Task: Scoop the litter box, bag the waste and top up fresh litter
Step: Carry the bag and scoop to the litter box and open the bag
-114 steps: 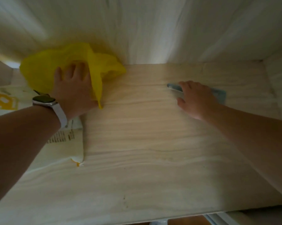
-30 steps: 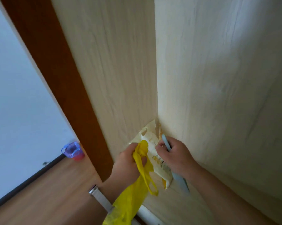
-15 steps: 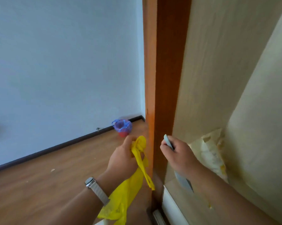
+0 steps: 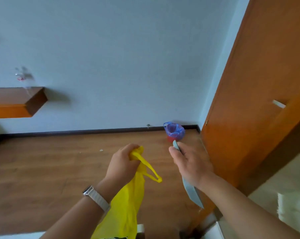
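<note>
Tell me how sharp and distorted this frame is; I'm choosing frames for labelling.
Head view: the left hand gripping the yellow bag and the right hand holding the scoop are fairly sharp; the clear object on the shelf is smeared; the wide lens tilts the door; light is soft, without glare.

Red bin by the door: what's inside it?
A blue-purple liner bag sits inside the red bin and drapes over its rim. Whatever lies within the liner cannot be seen from this angle.

Both forearms are held forward, near each other. The left grip (image 4: 123,164) is curled round a yellow bag (image 4: 127,208); the right grip (image 4: 190,163) is curled round a blue scoop (image 4: 192,193).
</note>
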Demonstrator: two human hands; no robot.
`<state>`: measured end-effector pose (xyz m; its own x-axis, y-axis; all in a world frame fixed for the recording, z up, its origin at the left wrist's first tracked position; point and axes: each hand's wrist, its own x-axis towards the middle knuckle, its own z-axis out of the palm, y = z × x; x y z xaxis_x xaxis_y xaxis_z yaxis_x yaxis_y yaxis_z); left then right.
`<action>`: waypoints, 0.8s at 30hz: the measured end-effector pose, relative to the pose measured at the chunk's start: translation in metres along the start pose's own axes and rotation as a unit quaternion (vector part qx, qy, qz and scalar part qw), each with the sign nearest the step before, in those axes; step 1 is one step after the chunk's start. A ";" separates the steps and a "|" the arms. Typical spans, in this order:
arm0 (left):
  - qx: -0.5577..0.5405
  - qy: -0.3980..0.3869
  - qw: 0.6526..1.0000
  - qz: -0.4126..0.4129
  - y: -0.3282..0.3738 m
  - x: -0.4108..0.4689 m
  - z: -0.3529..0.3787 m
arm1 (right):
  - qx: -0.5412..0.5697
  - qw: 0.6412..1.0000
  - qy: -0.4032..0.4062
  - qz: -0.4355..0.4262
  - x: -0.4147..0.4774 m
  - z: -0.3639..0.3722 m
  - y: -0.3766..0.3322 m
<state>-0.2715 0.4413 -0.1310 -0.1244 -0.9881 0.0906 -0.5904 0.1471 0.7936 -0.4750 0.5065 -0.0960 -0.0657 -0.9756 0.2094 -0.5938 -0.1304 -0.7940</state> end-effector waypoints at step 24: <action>0.081 0.305 0.929 -0.192 -0.124 0.071 -0.153 | 0.105 0.923 -0.302 -0.214 0.244 0.236 -0.063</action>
<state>-0.0853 0.3461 -0.1309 0.5667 -0.8034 0.1829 -0.6166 -0.2663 0.7408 -0.2647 0.2349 -0.1299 0.6355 -0.7390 0.2238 -0.2894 -0.4966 -0.8183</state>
